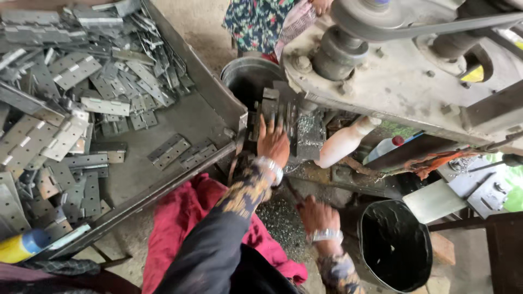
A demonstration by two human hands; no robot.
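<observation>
Dull grey steel die block (283, 117) under the press, pretty grimy. Left hand (272, 142) flat, fingers spread on it; right hand (317, 214) low nearby, grip unclear.

My one head camera looks steeply down from close above, facing forward over my arms toward the grey metal press machine (403, 81) and the tray of flat steel hinges (81, 109).

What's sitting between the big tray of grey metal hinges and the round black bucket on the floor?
In the head view, the red cloth and both hands, left and right, lie between the tray and the bucket.
</observation>
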